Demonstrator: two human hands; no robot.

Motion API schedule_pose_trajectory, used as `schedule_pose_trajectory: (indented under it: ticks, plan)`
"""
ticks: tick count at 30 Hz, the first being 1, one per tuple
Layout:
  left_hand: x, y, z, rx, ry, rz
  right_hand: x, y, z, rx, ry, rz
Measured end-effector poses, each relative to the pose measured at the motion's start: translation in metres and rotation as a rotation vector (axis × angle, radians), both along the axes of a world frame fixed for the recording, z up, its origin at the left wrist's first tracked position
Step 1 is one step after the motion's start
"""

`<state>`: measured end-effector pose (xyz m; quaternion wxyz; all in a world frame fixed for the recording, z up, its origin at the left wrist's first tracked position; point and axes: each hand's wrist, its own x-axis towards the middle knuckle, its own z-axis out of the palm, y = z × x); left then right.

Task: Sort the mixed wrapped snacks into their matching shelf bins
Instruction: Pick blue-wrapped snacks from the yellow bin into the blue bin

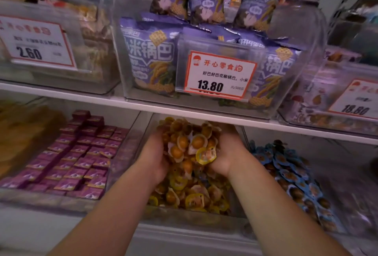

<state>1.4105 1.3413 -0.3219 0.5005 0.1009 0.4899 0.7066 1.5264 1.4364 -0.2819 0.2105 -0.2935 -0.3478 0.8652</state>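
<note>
Two bare forearms reach in from the near edge toward the lower shelf, and both hands cup one heap of small round wrapped snacks (189,143) between them. The left hand (154,156) presses in from one side with its fingers curled round the pile; the right hand (226,149) does the same from the other side, so the two hands stand apart with the heap squeezed between the palms. The heap is lifted above the clear middle bin (184,218), which holds more of the same orange-brown pieces in yellow-edged wrappers.

These pieces look light, loose and slick in their film, so a two-handed scoop will likely shed some at the edges. Taking hold from below with the palms tilted up, rather than pinching the sides, seems the safer grip. Any mismatched wrapper is better picked out singly by its flat rim.

Just left of this bin lie rows of purple square packets (81,153); just right lies a pile of blue-rimmed round snacks (290,176). Beyond, on the shelf board (143,103) above, a clear bin carries purple crisp bags (151,55) behind a price card (219,75) reading 13.80.
</note>
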Motion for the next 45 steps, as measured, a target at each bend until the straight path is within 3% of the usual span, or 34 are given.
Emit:
schedule_pose_trajectory:
  ticks: [3,5,9,12,14,16,19,22,27,29,33,36,42,45]
  plan:
    - [0.001,-0.011,0.008,0.005,0.065,-0.014,0.01,-0.005,0.003,0.128,-0.169,-0.031]
    - [0.003,-0.015,0.004,-0.157,0.283,0.037,0.021,-0.005,-0.005,0.225,-0.332,-0.043]
    - [0.005,-0.026,-0.007,-0.3,0.841,0.059,0.039,-0.006,-0.019,0.56,-0.689,-0.02]
    - [0.004,-0.033,-0.023,-0.384,1.524,-0.156,0.041,-0.006,-0.023,0.925,-0.905,0.083]
    - [0.008,-0.033,-0.027,-0.333,1.742,-0.322,0.037,-0.006,-0.027,1.106,-1.061,0.251]
    - [0.014,-0.03,-0.026,-0.303,1.75,-0.436,0.033,-0.004,-0.032,1.203,-1.199,0.375]
    - [0.016,-0.026,-0.027,-0.457,1.808,-0.411,0.026,-0.002,-0.039,1.238,-1.303,0.475]
    - [0.013,-0.025,-0.033,-0.603,1.773,-0.389,0.024,0.0,-0.044,1.159,-1.232,0.402]
    - [0.016,-0.02,-0.033,-0.552,1.79,-0.398,0.019,0.009,-0.053,1.01,-1.084,0.277]
    - [0.015,-0.021,-0.032,-0.527,1.727,-0.368,0.018,0.011,-0.054,0.915,-1.065,0.244]
    - [0.007,-0.02,-0.033,-0.518,1.432,-0.211,0.013,0.009,-0.047,0.796,-1.087,0.293]
    - [0.006,-0.017,-0.035,-0.528,1.314,-0.237,0.008,0.009,-0.04,0.685,-1.069,0.267]
    - [0.008,-0.01,-0.033,-0.546,1.183,-0.33,0.001,0.002,-0.048,0.25,-0.728,0.018]
    - [0.011,-0.012,-0.032,-0.438,1.071,-0.257,-0.012,-0.005,-0.05,0.173,-0.607,-0.009]
